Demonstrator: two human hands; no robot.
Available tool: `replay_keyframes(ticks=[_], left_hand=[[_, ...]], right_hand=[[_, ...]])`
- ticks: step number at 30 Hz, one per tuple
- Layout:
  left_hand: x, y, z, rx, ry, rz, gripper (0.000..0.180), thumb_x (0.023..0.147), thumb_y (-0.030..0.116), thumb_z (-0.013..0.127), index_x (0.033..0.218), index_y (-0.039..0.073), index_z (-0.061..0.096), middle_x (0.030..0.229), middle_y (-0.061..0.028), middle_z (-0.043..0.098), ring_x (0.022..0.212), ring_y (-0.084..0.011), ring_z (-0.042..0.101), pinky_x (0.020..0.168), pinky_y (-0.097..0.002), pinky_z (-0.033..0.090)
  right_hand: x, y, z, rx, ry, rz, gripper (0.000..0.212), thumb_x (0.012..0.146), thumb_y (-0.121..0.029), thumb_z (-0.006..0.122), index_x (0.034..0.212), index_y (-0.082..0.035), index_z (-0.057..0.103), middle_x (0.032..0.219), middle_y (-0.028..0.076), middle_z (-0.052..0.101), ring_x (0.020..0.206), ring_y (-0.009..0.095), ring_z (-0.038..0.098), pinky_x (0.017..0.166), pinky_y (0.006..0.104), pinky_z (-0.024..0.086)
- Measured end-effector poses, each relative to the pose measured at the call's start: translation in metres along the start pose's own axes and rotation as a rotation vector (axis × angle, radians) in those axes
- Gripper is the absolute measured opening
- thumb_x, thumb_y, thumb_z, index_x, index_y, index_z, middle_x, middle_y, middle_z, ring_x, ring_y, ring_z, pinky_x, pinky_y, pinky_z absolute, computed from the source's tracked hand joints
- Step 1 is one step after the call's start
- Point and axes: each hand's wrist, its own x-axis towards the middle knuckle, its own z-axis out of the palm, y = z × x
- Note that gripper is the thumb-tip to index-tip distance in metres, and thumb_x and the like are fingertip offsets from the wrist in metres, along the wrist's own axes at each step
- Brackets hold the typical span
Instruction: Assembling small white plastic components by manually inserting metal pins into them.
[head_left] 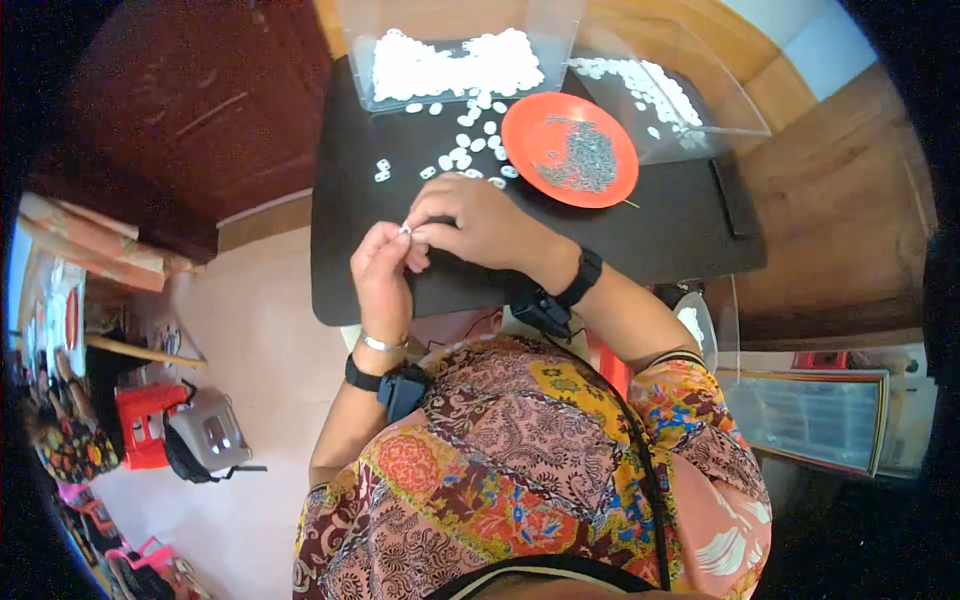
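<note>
My left hand [383, 272] and my right hand [478, 222] meet over the near part of a black table [660, 230]. Their fingertips pinch one small white plastic piece [405, 229] between them. Several loose white pieces [468, 145] lie scattered on the table just beyond my hands. An orange round plate [570, 148] holding a pile of small grey metal parts [585, 158] sits to the right of them.
A clear plastic tub [455, 60] filled with white pieces stands at the table's far edge, and a second clear tub [665, 90] tilts at the far right. A red stool [140, 425] and a grey bag [205, 435] rest on the floor at left.
</note>
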Motion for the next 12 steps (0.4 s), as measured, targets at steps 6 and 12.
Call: replay_keyframes(ticks=[6,12], left_hand=[[0.000,0.002,0.002,0.098,-0.067,-0.066,0.016,0.087,0.012,0.051,0.077,0.002,0.057,0.068,-0.0041,0.059,0.059,-0.0078,0.049,0.058,-0.0200,0.038],[0.001,0.003,0.003,0.219,-0.122,-0.096,0.015,0.087,0.010,0.049,0.078,0.002,0.057,0.070,-0.0035,0.060,0.059,-0.0064,0.049,0.057,-0.0193,0.037]], right_hand=[[-0.002,-0.008,-0.013,-0.169,-0.067,-0.087,0.008,0.075,-0.012,0.059,0.077,-0.007,0.064,0.078,0.007,0.061,0.080,0.025,0.056,0.073,0.0362,0.046],[-0.007,-0.015,-0.014,-0.401,-0.029,-0.199,0.005,0.071,-0.015,0.062,0.072,-0.011,0.063,0.075,0.004,0.059,0.077,0.024,0.054,0.071,0.0343,0.046]])
